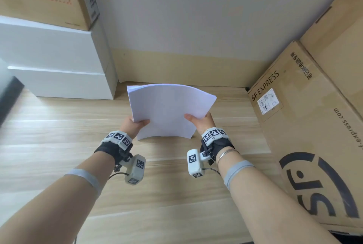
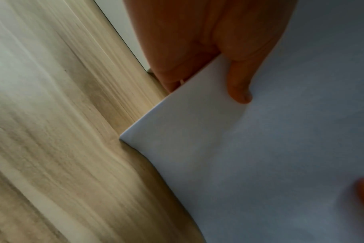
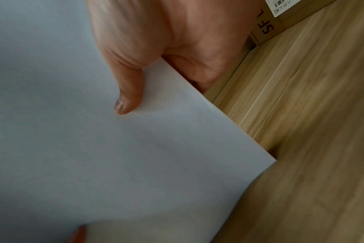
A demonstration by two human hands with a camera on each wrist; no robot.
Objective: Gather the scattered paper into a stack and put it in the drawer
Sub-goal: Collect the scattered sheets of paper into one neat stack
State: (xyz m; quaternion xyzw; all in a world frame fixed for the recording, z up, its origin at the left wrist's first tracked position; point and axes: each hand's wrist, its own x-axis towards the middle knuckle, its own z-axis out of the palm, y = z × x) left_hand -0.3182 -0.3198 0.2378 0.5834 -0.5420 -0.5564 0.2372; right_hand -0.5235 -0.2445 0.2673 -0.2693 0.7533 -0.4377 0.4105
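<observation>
step: squaring the paper stack (image 1: pixel 169 110), lower edge stood on the wood floor (image 1: pixel 59 155)
left hand (image 1: pixel 133 125): pinched the stack's left edge, thumb on top
right hand (image 1: pixel 202 123): pinched the right edge, same way
do it well: loosen the pinch, tap the edge on the floor, keep the bow small, likely fans otherwise
drawer: white drawer unit (image 1: pixel 59 63) at left, looked closed
count: 1 stack, sheets uncountable; 2 drawer fronts; 3 cardboard boxes (image 1: pixel 306 126); no loose sheets seen

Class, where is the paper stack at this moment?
In the head view the paper stack is at centre, held above the wooden floor between the left hand and right hand, with the SF Express box to its right.
</observation>
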